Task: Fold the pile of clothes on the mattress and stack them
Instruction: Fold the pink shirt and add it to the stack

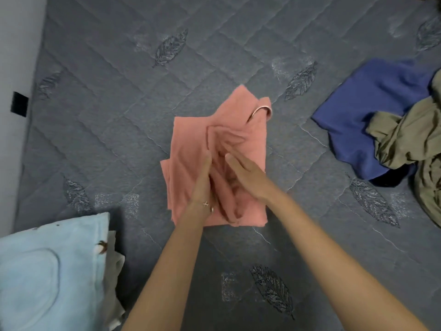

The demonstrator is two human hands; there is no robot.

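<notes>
Your left hand and right hand both rest on the pink garment, which lies partly folded in the middle of the mattress. The left fingers are straight and set edge-on into a crease running down the cloth. The right fingers are straight and flat on the fabric just right of that crease. Neither hand curls round anything, though blur hides the left thumb, so it may be tucked under a fold.

The garment's long axis runs away from you, with its collar at the far end, leaning slightly right. The near hem passes under your left forearm.

Well to the right of the pink garment, a blue garment lies flat with a crumpled olive garment partly over it. To its near left sits a light blue folded cloth. The mattress is grey and quilted, with leaf motifs. A pale wall stands beyond its left edge.
</notes>
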